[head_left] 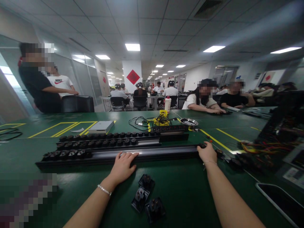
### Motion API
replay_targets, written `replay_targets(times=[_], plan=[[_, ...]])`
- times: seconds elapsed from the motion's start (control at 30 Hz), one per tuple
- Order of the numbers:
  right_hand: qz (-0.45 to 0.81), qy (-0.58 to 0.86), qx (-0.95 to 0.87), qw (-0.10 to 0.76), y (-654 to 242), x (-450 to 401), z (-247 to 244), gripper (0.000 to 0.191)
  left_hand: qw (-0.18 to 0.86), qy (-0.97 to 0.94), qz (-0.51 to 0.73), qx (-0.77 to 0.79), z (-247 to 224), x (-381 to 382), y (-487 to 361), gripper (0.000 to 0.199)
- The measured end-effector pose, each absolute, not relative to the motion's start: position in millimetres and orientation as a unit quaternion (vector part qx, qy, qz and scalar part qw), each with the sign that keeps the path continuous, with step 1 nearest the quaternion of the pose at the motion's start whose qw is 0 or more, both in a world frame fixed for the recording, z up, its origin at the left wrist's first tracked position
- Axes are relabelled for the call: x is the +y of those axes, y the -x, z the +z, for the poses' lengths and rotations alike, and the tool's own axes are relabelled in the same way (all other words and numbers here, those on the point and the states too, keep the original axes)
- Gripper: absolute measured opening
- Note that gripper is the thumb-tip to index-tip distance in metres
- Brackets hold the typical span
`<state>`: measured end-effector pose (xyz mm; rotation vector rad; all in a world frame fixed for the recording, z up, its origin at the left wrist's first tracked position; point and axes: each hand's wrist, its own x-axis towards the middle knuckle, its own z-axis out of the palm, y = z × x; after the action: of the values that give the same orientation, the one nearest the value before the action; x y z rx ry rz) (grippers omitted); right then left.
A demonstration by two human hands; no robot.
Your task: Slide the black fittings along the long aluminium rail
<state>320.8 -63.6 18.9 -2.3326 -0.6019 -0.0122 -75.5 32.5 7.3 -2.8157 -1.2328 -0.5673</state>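
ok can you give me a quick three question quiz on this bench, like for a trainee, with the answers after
1. Multiple choice: which of the camera wearer's hands is at the right end of the nearest long black rail? A) left B) right C) neither
2. True or false: the three loose black parts lie on the far side of that rail from the camera.
3. Fill in the colour: the marking lines on the green table are ____.

Key: 1. B, the right hand. 2. False, they lie on the near side. 3. Yellow.
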Motion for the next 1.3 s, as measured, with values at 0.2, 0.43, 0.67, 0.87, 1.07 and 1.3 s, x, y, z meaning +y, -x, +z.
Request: replay_targets(times=[0.2,0.43,0.67,0.87,1.07,1.3], plan=[[-0.002,0.899,-0.227,0.375,-318,-66,22,0.055,0.008,0.9,-0.183,-0.395,5,33,77,0.052],[0.007,0.906,-0.216,0.364,-322,-65,21,0.052,0.002,0.901,-0.184,-0.393,5,34,76,0.052],[0.003,0.907,-0.203,0.368,-336,-68,17,0.05,0.002,0.899,-0.181,-0.398,7,32,76,0.052],[-0.015,0.904,-0.214,0.369,-343,-67,11,0.047,0.001,0.9,-0.185,-0.396,7,32,76,0.052],[-0.028,0.899,-0.199,0.388,-341,-69,11,0.043,0.001,0.9,-0.188,-0.392,5,33,77,0.052],[-0.013,0.902,-0.162,0.401,-347,-76,11,0.046,0.002,0.9,-0.192,-0.391,5,32,77,0.051]])
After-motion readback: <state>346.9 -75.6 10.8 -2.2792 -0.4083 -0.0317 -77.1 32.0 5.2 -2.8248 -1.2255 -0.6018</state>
